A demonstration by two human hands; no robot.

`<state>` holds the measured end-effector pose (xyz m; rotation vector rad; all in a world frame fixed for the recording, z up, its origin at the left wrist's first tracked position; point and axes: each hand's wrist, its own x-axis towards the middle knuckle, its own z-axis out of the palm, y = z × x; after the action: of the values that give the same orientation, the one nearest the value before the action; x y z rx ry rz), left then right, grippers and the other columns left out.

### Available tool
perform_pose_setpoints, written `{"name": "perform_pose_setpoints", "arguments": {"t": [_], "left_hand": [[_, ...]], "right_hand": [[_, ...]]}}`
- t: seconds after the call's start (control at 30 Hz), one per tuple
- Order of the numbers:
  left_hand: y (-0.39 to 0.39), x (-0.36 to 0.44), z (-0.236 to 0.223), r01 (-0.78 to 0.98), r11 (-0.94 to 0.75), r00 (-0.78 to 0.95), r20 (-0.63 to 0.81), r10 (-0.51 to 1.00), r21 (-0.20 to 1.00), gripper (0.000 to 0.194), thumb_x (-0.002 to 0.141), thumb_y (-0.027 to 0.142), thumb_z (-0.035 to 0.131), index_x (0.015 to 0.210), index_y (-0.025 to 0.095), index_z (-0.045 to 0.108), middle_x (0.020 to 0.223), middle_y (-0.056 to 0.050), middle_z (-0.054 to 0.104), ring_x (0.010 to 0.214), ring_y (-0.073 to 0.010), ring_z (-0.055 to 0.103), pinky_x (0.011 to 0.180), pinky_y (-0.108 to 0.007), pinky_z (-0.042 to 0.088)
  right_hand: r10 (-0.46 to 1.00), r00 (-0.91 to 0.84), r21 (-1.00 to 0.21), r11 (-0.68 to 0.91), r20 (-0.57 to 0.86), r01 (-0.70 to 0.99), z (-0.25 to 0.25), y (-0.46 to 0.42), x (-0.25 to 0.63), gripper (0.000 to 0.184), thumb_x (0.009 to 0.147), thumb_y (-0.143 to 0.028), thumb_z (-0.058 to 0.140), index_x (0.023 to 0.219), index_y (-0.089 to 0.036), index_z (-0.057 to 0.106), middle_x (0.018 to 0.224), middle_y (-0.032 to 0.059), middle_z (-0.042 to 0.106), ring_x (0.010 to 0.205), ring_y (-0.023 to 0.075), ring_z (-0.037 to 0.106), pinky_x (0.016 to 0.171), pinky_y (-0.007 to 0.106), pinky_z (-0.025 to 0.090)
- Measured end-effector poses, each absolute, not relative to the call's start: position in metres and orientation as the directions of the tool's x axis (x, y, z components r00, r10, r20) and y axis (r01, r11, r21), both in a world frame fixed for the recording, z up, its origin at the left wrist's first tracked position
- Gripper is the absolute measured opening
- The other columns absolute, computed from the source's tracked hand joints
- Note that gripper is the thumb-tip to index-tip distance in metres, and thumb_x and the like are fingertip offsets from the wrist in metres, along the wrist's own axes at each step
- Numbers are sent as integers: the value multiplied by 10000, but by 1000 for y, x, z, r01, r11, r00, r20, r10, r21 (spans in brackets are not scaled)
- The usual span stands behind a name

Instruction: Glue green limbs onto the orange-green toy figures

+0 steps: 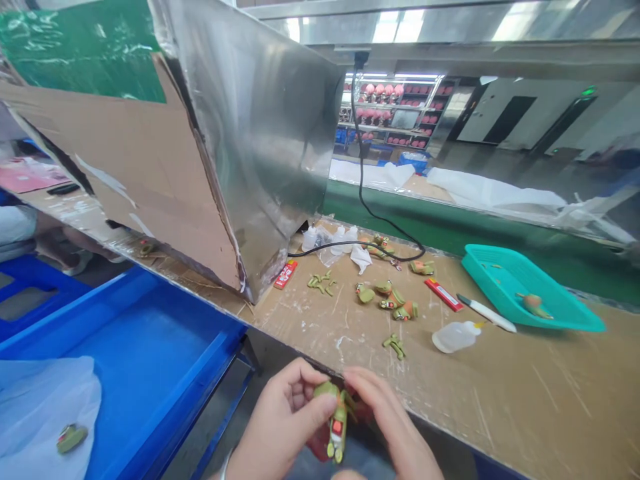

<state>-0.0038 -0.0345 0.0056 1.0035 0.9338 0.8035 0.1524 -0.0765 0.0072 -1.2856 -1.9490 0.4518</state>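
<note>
Both hands meet at the bottom centre, just below the near edge of the brown workbench point(500, 400). My left hand point(280, 420) pinches the top of a small green toy figure point(337, 417) between thumb and fingers. My right hand point(390, 427) grips the same figure from the right side, its fingers curled. The figure is olive green with a yellow front and hangs upright between the hands. On the bench beyond lie several loose green toy parts point(395, 303) and small green limbs point(320, 281).
A teal tray point(505, 273) with one part in it sits at the right. A white squeeze bottle point(455, 335), a white pen point(487, 313), red tubes point(444, 295), a black cable point(363, 200) and a cardboard-and-metal hood point(210, 153) are on the bench. A blue bin point(150, 360) stands at the left.
</note>
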Motion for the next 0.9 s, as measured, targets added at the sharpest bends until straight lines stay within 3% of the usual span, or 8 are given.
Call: {"name": "perform_pose_setpoints", "arguments": {"t": [0.03, 0.1, 0.23, 0.3, 0.4, 0.63, 0.8, 0.9], "left_hand": [[-30, 4, 3, -96, 304, 407, -241, 881, 948, 202, 763, 339, 633, 752, 190, 499, 561, 61, 545, 463, -89, 528, 428, -205, 429], [-19, 20, -1, -37, 233, 457, -191, 869, 972, 137, 777, 281, 615, 803, 182, 523, 582, 60, 531, 500, -102, 543, 473, -223, 448], [20, 46, -6, 119, -16, 535, -50, 843, 993, 247, 818, 259, 548, 1051, 179, 565, 767, -15, 607, 617, -178, 598, 541, -330, 505], [48, 55, -7, 180, -190, 534, 67, 843, 965, 209, 809, 210, 572, 1011, 178, 613, 949, -61, 631, 899, -242, 588, 845, -476, 443], [87, 70, -10, 207, -367, 586, 185, 789, 907, 287, 826, 251, 578, 1109, 199, 580, 1246, -81, 556, 1174, -295, 462, 980, -570, 319], [115, 96, -10, 145, -362, 629, 197, 752, 921, 212, 850, 272, 549, 1044, 215, 610, 1223, -78, 576, 1080, -254, 536, 917, -506, 419], [64, 59, 11, -1, -78, 545, 65, 836, 997, 259, 857, 279, 514, 1101, 201, 475, 895, -50, 640, 867, -218, 612, 771, -421, 498], [21, 29, 23, -100, 137, 531, -64, 845, 985, 244, 907, 312, 410, 1130, 217, 389, 898, -60, 641, 801, -189, 642, 662, -357, 535]], "right_hand": [[881, -245, -584, 455, 404, 672, 1, -76, 159, 663, 730, -427, 709, 1295, -261, 405, 1231, 55, 549, 1106, 196, 551, 885, 208, 473], [888, -228, -512, 422, 398, 749, -11, -75, 176, 603, 774, -388, 670, 1294, -240, 404, 1243, 55, 550, 1122, 182, 541, 910, 210, 459], [939, 218, -515, -54, 265, 856, -25, -72, 239, 447, 831, -497, 484, 1154, -193, 537, 1140, 79, 611, 966, 203, 625, 767, 282, 544], [869, 439, -439, -310, 229, 843, -24, -69, 276, 609, 711, -612, 462, 1036, -118, 605, 1006, 150, 656, 851, 306, 644, 722, 424, 542], [750, 577, -372, -460, 323, 806, -19, -60, 310, 761, 611, -657, 410, 949, -6, 611, 990, 296, 608, 959, 477, 542, 838, 606, 396], [715, 618, -528, -404, 327, 747, -20, -15, 300, 454, 624, -578, 494, 836, -177, 525, 924, 202, 603, 920, 400, 537, 804, 546, 402], [830, 527, -803, -185, 181, 567, -5, -33, 259, 398, 748, -563, 497, 925, -216, 413, 1036, 136, 635, 912, 256, 629, 749, 372, 523], [922, 368, -936, -13, 125, 351, 4, -64, 218, 416, 766, -536, 573, 1017, -238, 428, 971, 82, 675, 838, 216, 663, 685, 296, 552]]}}
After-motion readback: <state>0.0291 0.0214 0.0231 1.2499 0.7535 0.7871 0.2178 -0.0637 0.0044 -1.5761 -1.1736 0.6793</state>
